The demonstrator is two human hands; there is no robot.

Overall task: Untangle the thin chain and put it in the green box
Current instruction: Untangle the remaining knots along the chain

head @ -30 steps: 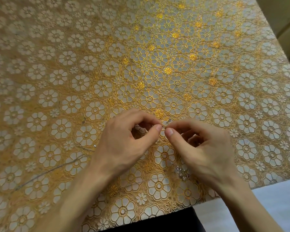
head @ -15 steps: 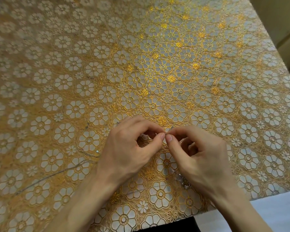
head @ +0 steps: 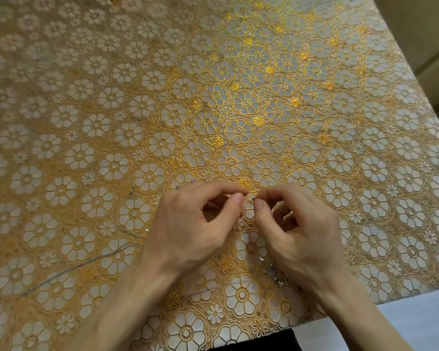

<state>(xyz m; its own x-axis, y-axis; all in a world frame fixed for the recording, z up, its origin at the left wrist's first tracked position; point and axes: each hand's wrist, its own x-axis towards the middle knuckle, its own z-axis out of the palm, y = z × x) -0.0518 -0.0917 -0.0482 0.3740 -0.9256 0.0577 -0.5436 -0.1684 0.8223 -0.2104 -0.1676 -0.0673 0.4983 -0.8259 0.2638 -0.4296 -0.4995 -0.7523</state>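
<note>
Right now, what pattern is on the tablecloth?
The tablecloth shows white flowers outlined in gold on orange, clearest in the head view.

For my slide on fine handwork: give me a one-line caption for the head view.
The left hand and right hand pinch a thin chain between them above a gold flowered tablecloth.

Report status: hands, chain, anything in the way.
Left hand and right hand both pinching the thin chain, fingertips nearly touching. Chain not boxed. Green box not in view; nothing blocking.
</note>
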